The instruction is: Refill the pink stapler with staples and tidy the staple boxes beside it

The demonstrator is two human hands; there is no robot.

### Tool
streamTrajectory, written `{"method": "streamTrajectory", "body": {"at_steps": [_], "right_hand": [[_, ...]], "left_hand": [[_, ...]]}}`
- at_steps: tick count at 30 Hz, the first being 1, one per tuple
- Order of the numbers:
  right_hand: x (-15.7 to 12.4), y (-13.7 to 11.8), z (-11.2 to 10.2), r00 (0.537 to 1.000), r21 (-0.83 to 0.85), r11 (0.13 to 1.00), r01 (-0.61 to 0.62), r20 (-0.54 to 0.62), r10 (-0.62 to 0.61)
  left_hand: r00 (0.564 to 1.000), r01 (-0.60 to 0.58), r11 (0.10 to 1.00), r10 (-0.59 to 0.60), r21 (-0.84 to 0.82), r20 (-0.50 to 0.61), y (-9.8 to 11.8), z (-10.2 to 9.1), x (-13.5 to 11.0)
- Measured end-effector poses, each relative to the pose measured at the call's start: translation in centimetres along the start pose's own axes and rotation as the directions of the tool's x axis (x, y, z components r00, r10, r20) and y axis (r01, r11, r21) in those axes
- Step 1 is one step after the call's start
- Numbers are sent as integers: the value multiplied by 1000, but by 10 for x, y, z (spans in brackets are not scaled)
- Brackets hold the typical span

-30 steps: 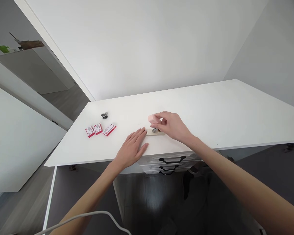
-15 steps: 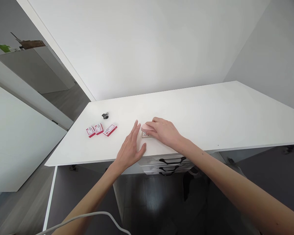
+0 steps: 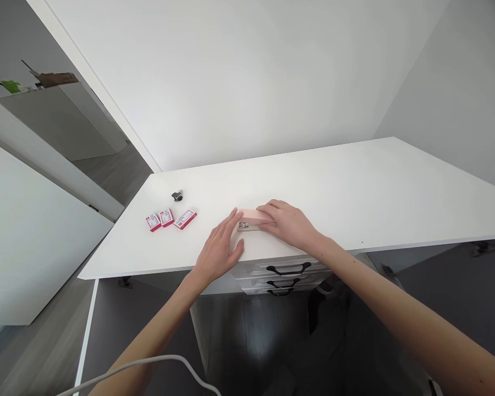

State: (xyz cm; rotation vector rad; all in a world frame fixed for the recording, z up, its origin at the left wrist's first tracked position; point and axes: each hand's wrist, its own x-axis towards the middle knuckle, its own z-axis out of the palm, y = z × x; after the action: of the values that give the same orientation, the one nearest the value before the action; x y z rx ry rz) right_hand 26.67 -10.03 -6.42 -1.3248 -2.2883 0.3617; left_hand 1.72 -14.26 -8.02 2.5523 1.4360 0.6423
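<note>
What looks like a pink stapler (image 3: 251,216) lies on the white tabletop, its long axis running left to right. Under its pink top shows a greyish base with a shiny, patterned metal part near the left end. My right hand (image 3: 286,223) is closed round the right end, fingers above and thumb along the near side, hiding that end. My left hand (image 3: 217,250) is open, with its fingers stretched out and fingertips at the left end of the pink top. Its thumb stands apart, near the front of the base.
Three red-and-white boxes (image 3: 185,219) lie on the left of the tabletop (image 3: 338,192). Behind them is a small black-and-silver object (image 3: 177,196). Drawers with black handles (image 3: 289,269) are below the front edge. A white cable (image 3: 165,358) crosses the lower left.
My right hand has slid slightly to the right along the stapler, uncovering more of its pink top and base. My left fingertips have come nearer to its left end.
</note>
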Motion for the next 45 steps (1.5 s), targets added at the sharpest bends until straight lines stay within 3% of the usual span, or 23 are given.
{"method": "streamTrajectory", "body": {"at_steps": [7,12,16,19,22,26,30,35,45], "right_hand": [[-18,29,10,994,178,979,-95,-28,102],[-18,36,14,981,142,980,-138,-116,155],[-22,54,6,936,87,955,-282,-195,294],[-29,71,-4,914,87,942,-325,-228,337],[-35,80,-10,914,119,936,-331,-205,349],[-36,80,-12,922,129,930,-344,-142,361],[-35,80,-11,925,127,933,-338,-139,354],[-36,82,-12,925,148,930,-335,-137,355],[-32,90,-9,931,168,937,-305,-156,331]], "left_hand": [[1000,6,1000,-7,27,26,-1,0,2],[1000,23,998,-23,51,-2,-6,2,3],[981,149,982,-131,118,-144,-26,1,1],[932,307,938,-263,157,-249,-48,-6,-5],[893,408,898,-356,163,-274,-66,-16,-13],[895,418,887,-365,195,-257,-74,-22,-20],[934,330,921,-288,205,-211,-61,-18,-13],[985,167,967,-155,190,-78,-29,1,15],[994,-90,994,85,63,75,37,53,82]]}}
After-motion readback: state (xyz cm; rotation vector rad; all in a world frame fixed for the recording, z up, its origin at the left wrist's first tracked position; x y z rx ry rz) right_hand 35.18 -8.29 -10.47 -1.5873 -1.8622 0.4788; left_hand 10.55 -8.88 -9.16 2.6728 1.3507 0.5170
